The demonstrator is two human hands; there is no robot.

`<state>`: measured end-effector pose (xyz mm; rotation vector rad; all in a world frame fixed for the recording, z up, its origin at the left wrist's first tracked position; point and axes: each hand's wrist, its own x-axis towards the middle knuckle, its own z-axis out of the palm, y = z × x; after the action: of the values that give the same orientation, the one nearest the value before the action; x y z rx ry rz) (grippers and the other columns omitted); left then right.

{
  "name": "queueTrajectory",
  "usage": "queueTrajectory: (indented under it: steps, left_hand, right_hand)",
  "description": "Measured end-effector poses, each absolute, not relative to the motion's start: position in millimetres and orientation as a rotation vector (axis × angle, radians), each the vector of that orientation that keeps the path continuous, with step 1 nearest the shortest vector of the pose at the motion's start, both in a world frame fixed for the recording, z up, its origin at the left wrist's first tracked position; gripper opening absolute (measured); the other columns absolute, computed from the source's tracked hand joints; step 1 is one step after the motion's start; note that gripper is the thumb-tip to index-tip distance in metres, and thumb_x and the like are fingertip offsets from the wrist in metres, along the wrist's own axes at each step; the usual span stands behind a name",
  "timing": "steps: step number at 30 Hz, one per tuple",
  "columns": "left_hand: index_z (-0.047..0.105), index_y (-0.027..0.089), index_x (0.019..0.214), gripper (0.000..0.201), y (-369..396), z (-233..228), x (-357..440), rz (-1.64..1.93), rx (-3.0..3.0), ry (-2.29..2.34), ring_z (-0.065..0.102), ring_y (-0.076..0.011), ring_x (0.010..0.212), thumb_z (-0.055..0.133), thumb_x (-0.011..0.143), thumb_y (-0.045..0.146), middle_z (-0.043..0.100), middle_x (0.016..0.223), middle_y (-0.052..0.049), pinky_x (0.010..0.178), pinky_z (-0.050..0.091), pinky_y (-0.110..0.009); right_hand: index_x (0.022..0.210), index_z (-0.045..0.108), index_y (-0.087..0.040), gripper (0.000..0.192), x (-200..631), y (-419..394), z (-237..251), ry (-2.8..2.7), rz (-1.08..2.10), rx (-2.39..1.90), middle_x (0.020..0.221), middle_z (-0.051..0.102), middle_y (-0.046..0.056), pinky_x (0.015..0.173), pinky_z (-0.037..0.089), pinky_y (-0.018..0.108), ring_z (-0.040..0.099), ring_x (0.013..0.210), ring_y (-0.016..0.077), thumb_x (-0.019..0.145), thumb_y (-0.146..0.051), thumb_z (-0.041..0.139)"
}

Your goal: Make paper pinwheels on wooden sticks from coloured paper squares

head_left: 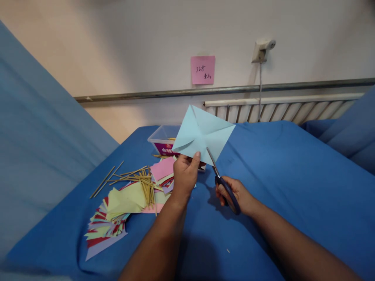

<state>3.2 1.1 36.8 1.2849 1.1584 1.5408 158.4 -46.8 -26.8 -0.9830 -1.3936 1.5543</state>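
The left hand (184,175) pinches the lower edge of a creased light-blue paper square (202,134), held up above the blue surface (278,175). The right hand (233,193) grips scissors (218,175), blades at that edge. Thumb and blades sit close; a slip could nick skin or cut off the crease.

One light-blue paper square (203,134), one pair of scissors (223,183), one plastic box (162,140), one pink note (202,70).

Pale blue creased paper square (203,134), dark blue scissors handles (230,195), bright blue sheet on the bed (293,187), pink wall note (202,70), yellow-pink-red paper pile (117,214).
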Motion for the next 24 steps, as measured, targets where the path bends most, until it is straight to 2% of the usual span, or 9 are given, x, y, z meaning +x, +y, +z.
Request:
queueTrajectory:
  steps: [9,16,24]
  left_hand:
    - [0.064,0.012,0.084,0.037,-1.2,40.1,4.5,1.524,1.287,1.207,0.065,-0.0193,0.056,0.071,0.070,0.046,0.068,0.065,-0.005,0.053,0.051,-0.027]
    - [0.065,0.012,0.089,0.037,-1.3,39.8,4.7,1.515,1.289,1.158,0.064,-0.0177,0.057,0.070,0.071,0.044,0.068,0.069,-0.005,0.055,0.052,-0.029]
    - [0.065,0.011,0.091,0.037,-1.8,40.1,5.5,1.520,1.281,1.167,0.065,-0.0180,0.059,0.070,0.071,0.042,0.070,0.072,-0.006,0.057,0.052,-0.029]
  right_hand:
    - [0.077,0.051,-0.018,0.040,158.0,-46.5,-28.2,-1.431,1.521,-0.983,0.062,0.054,-0.002,0.047,0.039,0.024,0.051,0.048,0.0097,0.080,-0.058,0.056]
    - [0.080,0.052,-0.018,0.040,159.3,-47.6,-24.9,-1.458,1.478,-0.978,0.065,0.055,-0.001,0.051,0.042,0.025,0.053,0.051,0.0105,0.081,-0.058,0.055]
    - [0.076,0.051,-0.018,0.039,157.3,-48.3,-23.5,-1.411,1.504,-0.998,0.063,0.055,-0.001,0.046,0.040,0.024,0.051,0.047,0.0098,0.080,-0.057,0.057]
